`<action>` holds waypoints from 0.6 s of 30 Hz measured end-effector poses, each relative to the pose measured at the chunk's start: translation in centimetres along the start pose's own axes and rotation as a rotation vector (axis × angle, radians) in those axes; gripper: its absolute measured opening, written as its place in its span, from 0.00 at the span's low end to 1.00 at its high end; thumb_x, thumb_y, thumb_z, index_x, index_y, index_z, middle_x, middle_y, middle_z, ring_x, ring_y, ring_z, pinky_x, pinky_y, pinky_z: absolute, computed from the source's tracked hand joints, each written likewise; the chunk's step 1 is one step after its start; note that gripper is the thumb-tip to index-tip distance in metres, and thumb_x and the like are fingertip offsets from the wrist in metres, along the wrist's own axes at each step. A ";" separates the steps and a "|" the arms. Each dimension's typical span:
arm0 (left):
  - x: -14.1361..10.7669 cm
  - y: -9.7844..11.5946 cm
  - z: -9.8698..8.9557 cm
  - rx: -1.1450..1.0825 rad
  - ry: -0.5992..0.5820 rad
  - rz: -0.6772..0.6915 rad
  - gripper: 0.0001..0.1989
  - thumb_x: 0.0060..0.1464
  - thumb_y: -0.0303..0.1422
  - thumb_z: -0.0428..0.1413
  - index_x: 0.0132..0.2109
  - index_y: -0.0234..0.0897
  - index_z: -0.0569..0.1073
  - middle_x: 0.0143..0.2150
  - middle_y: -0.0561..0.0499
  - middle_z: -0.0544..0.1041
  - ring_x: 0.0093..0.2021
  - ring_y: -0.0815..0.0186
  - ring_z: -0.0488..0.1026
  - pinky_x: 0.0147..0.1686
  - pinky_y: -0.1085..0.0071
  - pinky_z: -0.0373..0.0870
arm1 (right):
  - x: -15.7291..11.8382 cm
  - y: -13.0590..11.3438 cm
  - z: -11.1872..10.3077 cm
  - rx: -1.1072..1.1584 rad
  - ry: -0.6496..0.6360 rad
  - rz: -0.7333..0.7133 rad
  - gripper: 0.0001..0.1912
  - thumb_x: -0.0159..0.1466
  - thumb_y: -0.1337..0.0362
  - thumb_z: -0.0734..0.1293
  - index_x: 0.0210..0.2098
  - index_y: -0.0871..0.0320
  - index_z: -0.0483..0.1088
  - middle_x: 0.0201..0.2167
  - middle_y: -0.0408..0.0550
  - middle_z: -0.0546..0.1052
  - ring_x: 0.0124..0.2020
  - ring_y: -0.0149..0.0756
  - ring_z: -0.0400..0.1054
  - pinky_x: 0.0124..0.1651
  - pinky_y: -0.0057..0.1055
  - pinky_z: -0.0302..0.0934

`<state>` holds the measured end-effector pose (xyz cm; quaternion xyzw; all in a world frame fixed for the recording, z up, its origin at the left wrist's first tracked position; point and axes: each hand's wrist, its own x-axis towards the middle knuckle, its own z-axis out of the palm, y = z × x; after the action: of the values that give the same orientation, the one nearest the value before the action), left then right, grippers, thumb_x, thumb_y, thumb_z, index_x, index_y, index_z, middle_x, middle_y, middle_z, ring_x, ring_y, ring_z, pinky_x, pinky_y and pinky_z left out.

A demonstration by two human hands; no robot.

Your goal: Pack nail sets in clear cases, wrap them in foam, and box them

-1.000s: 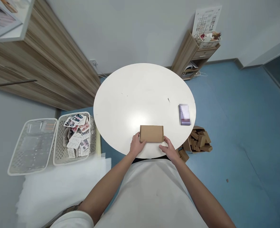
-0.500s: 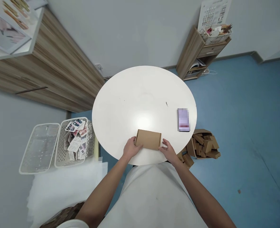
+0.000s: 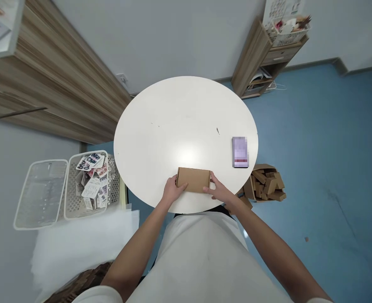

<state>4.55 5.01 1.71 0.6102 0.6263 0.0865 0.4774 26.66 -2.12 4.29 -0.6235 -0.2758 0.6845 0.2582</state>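
Observation:
A flat brown cardboard box [image 3: 193,180], closed on top, is at the near edge of the round white table [image 3: 160,105]. My left hand [image 3: 172,189] grips its left end, thumb on the top near the front and fingers around the side. At the right end, my right hand [image 3: 216,188] holds the box, with its thumb at the near corner and its fingers along the side. A pixelated purple item [image 3: 240,152] lies on the table's right side, apart from both hands.
Below the table's right edge stands an open carton [image 3: 264,183] of small brown boxes. To the left is a white perforated basket [image 3: 86,185] with card packets, beside a clear plastic bin [image 3: 41,194]. A wooden cabinet [image 3: 75,88] and a small shelf unit [image 3: 252,63] stand behind.
My right hand has closed in on the box's right end; its fingers were more loosely placed before. The box looks slightly tilted towards me, and the whole view has shifted a little.

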 end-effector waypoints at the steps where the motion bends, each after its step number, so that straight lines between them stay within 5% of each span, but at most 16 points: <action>1: -0.2 0.1 -0.1 -0.062 -0.021 0.017 0.26 0.42 0.42 0.57 0.49 0.37 0.68 0.42 0.44 0.72 0.43 0.58 0.69 0.39 0.64 0.67 | -0.6 -0.2 0.4 0.028 -0.001 -0.009 0.51 0.47 0.53 0.70 0.61 0.38 0.35 0.63 0.46 0.48 0.55 0.47 0.55 0.42 0.41 0.65; 7: -1.3 0.5 0.2 -0.380 -0.105 0.034 0.28 0.45 0.39 0.57 0.54 0.40 0.63 0.51 0.45 0.68 0.46 0.61 0.68 0.41 0.67 0.67 | -4.7 -0.3 2.5 0.186 0.143 -0.101 0.45 0.52 0.50 0.66 0.59 0.32 0.33 0.64 0.39 0.40 0.58 0.44 0.52 0.47 0.46 0.60; 18: -3.4 6.0 3.7 -0.386 -0.324 0.179 0.31 0.46 0.38 0.57 0.57 0.43 0.59 0.56 0.44 0.62 0.53 0.59 0.63 0.46 0.65 0.65 | -10.8 2.7 1.6 0.303 0.509 -0.247 0.47 0.52 0.50 0.67 0.60 0.37 0.33 0.64 0.38 0.45 0.61 0.41 0.47 0.54 0.43 0.55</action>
<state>10.56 1.79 5.52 0.5667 0.4572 0.1471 0.6694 25.96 -11.68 10.26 -0.6910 -0.1709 0.5032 0.4900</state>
